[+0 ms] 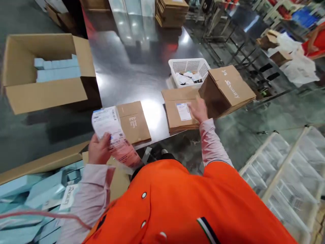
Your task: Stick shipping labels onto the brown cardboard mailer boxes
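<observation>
My left hand (pixel 99 149) is closed on a strip of printed shipping labels (pixel 113 130), which hangs curling toward my body and turns reddish at its lower end. Under the strip lies a flattened cardboard box (pixel 135 122) with white print, at the near table edge. My right hand (pixel 199 110) rests on a second stack of flattened boxes (pixel 175 96), fingers apart, by the right edge of a white label (pixel 183 112) on the top one. Next to that hand, another pile of folded cartons (pixel 230 84) with white lettering leans up at a tilt.
A white plastic basket (pixel 189 62) of small packets stands on the shiny metal table (pixel 119 73). An open carton (pixel 47 95) of light blue boxes is left; more blue boxes (pixel 48 189) fill a carton below. More cartons (pixel 171 13) stand at the back; clear bins (pixel 284 189) at right.
</observation>
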Demonstrator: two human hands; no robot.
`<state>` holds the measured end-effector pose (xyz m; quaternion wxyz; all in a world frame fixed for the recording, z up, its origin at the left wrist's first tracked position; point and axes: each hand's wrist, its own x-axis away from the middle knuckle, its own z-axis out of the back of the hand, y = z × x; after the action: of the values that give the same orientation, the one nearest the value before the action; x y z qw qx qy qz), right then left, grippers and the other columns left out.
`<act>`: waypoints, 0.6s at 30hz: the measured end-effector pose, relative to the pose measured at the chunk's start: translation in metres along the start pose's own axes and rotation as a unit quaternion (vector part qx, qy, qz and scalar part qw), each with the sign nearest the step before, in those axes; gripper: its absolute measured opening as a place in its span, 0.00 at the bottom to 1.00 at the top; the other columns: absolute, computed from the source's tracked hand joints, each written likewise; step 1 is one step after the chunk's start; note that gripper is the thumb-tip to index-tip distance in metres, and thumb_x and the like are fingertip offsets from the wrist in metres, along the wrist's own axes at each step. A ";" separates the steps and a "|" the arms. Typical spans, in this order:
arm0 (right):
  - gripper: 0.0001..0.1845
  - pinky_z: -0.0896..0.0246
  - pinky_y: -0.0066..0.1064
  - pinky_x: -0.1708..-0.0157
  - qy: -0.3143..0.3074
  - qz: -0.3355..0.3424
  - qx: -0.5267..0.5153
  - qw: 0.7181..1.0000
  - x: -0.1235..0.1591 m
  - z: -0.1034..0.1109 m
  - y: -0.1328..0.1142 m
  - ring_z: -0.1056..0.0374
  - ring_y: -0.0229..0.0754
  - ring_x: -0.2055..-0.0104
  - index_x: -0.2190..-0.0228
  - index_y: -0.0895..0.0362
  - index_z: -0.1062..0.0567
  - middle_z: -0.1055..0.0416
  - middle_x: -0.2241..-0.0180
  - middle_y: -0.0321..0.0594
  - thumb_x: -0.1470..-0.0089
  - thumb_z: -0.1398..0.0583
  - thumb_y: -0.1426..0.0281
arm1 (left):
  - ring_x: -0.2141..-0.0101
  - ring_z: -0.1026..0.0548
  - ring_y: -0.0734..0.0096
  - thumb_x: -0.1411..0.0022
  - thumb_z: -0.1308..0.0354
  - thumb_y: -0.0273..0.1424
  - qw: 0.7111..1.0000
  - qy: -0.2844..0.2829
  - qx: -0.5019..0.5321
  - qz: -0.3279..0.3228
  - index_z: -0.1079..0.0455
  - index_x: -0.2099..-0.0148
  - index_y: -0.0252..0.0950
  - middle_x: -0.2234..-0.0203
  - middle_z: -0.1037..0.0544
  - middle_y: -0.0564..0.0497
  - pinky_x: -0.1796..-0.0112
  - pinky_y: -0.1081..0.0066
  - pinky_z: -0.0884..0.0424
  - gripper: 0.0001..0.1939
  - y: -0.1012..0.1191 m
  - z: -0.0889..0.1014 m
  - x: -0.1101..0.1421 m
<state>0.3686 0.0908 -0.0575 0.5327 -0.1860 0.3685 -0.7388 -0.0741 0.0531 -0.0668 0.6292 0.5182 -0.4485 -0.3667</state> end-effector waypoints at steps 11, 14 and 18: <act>0.22 0.26 0.35 0.55 -0.373 -0.040 -0.362 0.853 0.131 -0.196 -0.112 0.24 0.42 0.59 0.61 0.59 0.24 0.21 0.60 0.42 0.54 0.29 0.60 | 0.60 0.22 0.55 0.71 0.24 0.50 0.990 -0.111 0.042 0.077 0.23 0.62 0.30 0.66 0.18 0.42 0.56 0.62 0.25 0.37 -0.024 -0.024 0.027; 0.20 0.28 0.34 0.56 -0.405 -0.009 -0.294 0.866 0.120 -0.204 -0.114 0.24 0.42 0.59 0.59 0.60 0.22 0.20 0.60 0.43 0.55 0.29 0.66 | 0.65 0.22 0.58 0.71 0.24 0.48 0.988 -0.059 0.084 0.117 0.23 0.66 0.28 0.72 0.20 0.43 0.60 0.63 0.26 0.33 -0.042 -0.017 0.026; 0.07 0.29 0.35 0.57 -0.446 0.053 -0.188 0.874 0.106 -0.221 -0.122 0.24 0.44 0.62 0.66 0.60 0.17 0.19 0.65 0.43 0.48 0.34 0.70 | 0.67 0.24 0.61 0.65 0.26 0.48 0.988 0.014 0.080 0.130 0.23 0.68 0.29 0.72 0.20 0.45 0.64 0.67 0.28 0.28 -0.072 -0.021 0.035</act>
<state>0.1033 0.0886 -0.1248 0.6337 -0.5725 0.2328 -0.4653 -0.0424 0.0131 -0.1324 0.6343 0.5090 -0.5313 -0.2376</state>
